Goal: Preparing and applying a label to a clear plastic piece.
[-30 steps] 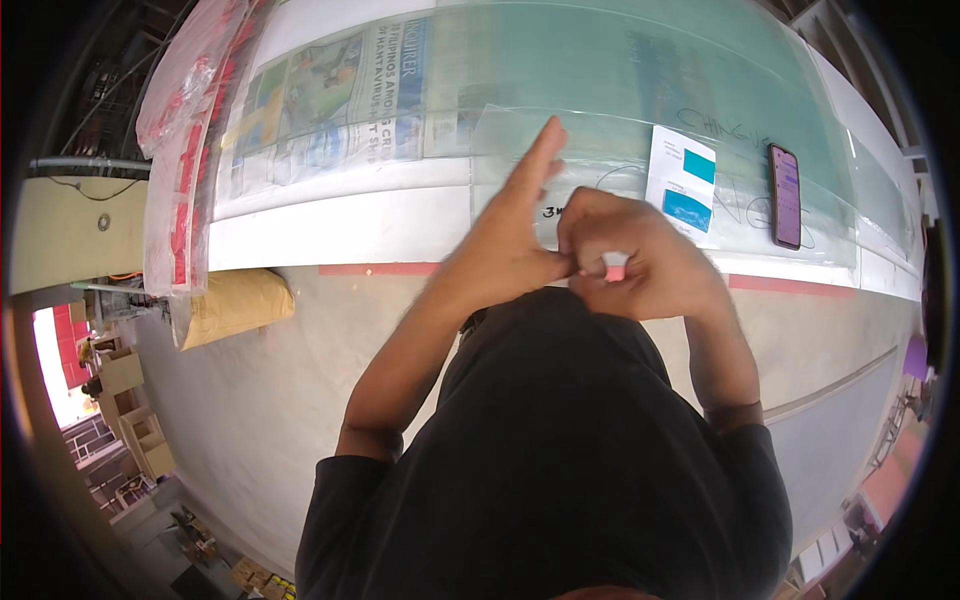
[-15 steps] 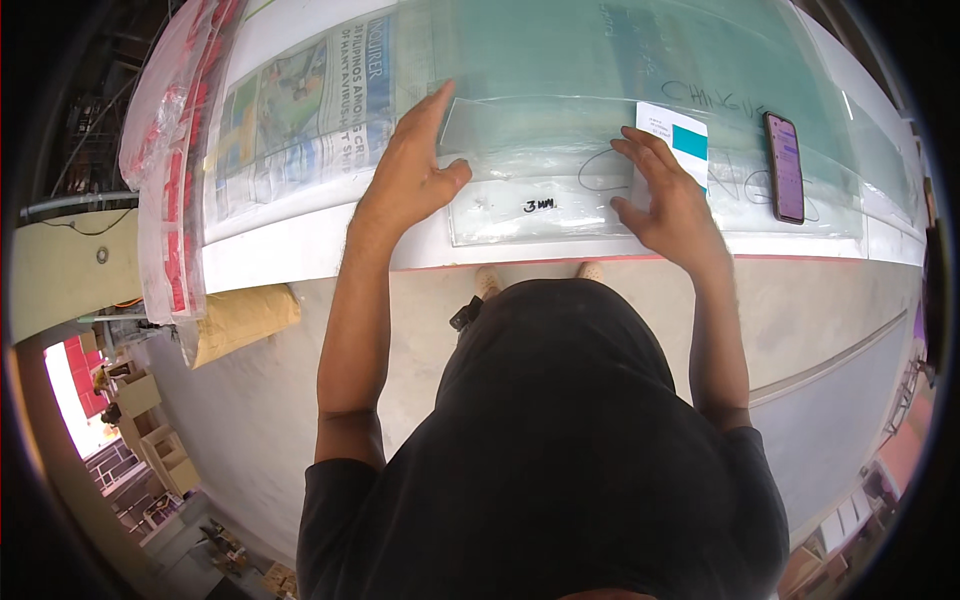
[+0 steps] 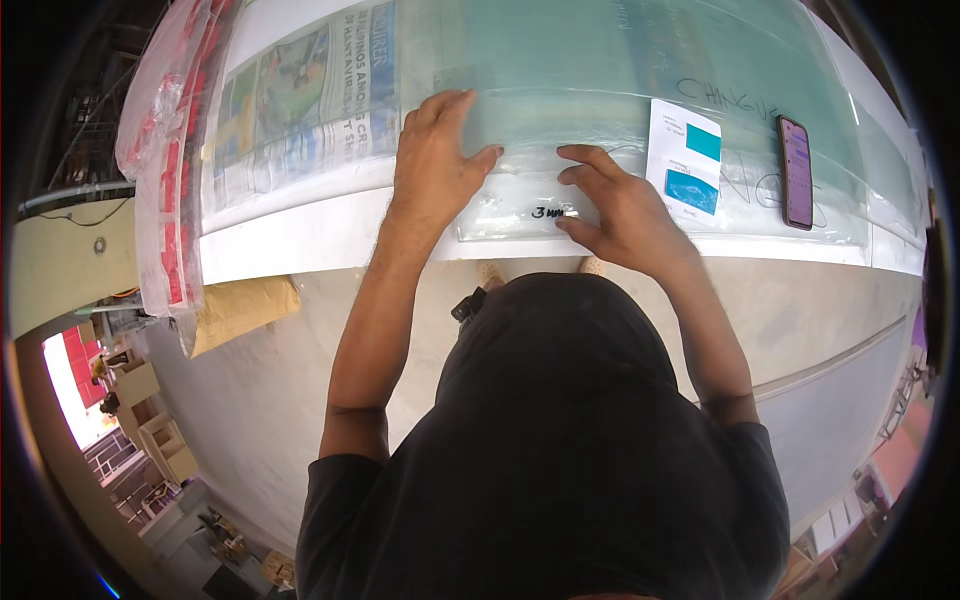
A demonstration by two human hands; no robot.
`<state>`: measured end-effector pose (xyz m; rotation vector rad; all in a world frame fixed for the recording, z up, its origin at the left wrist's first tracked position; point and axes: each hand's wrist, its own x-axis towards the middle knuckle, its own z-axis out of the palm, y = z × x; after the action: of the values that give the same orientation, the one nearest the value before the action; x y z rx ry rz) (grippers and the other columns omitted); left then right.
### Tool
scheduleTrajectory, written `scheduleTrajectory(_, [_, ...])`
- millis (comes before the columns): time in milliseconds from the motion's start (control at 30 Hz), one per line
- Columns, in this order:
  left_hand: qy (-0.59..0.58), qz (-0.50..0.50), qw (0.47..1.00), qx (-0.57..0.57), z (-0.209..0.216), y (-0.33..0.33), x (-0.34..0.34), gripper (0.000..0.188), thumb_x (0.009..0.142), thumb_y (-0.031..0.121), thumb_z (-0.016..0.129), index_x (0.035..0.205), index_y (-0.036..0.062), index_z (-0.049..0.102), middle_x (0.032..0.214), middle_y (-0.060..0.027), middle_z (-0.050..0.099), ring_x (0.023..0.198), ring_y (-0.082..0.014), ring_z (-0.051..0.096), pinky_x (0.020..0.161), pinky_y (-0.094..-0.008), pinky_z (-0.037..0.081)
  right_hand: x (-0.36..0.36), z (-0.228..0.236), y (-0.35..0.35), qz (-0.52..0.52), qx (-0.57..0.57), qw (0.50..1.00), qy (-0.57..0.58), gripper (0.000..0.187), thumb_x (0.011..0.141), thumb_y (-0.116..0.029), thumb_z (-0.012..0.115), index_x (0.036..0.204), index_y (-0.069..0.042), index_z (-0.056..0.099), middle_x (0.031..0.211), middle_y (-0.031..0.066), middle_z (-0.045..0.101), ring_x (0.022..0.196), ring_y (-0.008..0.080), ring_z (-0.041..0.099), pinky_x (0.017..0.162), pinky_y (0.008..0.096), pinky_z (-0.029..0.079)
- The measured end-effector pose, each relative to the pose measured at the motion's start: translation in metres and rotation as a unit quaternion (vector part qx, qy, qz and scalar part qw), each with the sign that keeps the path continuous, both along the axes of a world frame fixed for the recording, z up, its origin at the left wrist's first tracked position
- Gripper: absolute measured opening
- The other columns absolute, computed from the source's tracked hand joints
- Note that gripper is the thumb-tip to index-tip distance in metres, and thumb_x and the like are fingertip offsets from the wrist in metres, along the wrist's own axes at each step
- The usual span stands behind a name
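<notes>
A clear sheet (image 3: 510,215) with a short handwritten mark lies along the near edge of the table, wrinkled and glossy on top. My left hand (image 3: 440,160) hovers at or rests on its left end, fingers bent and thumb apart, with nothing seen in it. Over the sheet's middle, my right hand (image 3: 620,210) has its thumb and fingers spread, partly covering the mark. Whether either hand touches the sheet is hard to tell. Just right of my right hand, a white card (image 3: 657,150) with teal and blue patches lies flat.
A phone (image 3: 795,172) with a lit screen lies right of the card. Greenish glass (image 3: 550,50) with handwriting covers the table's middle, and newspaper (image 3: 300,90) shows at left. Red-and-clear plastic wrapping (image 3: 170,180) hangs over the left edge, above a brown paper bundle (image 3: 245,310).
My right hand has moved left, off the card and onto the sheet's middle, uncovering the card's lower blue patch. My left hand has shifted slightly right, its fingers more bent.
</notes>
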<state>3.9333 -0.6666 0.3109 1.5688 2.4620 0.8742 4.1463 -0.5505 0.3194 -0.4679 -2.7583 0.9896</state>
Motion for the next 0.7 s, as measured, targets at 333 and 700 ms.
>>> scheduleTrajectory(333, [-0.090, -0.057, 0.993, 0.046, 0.005, -0.006, -0.002, 0.059, 0.075, 0.004, 0.069, 0.132, 0.0028, 0.054, 0.137, -0.0167, 0.050, 0.128, -0.0360, 0.045, 0.109, -0.0402, 0.038, 0.008, 0.013, 0.003, -0.012, -0.031, 0.999, -0.017, 0.037, 0.071, -0.015, 0.075, 0.101, 0.002, 0.060, 0.131, 0.0130, 0.055, 0.082, 0.0341, 0.066, 0.073, 0.0405, 0.054])
scheduleTrajectory(700, [-0.120, -0.080, 0.980, 0.138, -0.012, -0.012, 0.007, 0.061, 0.073, 0.004, 0.069, 0.132, 0.0048, 0.054, 0.135, -0.0176, 0.052, 0.127, -0.0351, 0.048, 0.107, -0.0391, 0.040, 0.013, 0.003, 0.001, -0.054, -0.002, 0.997, 0.046, 0.039, 0.065, -0.005, 0.077, 0.097, 0.001, 0.055, 0.128, 0.0137, 0.058, 0.092, 0.0308, 0.066, 0.062, 0.0352, 0.054])
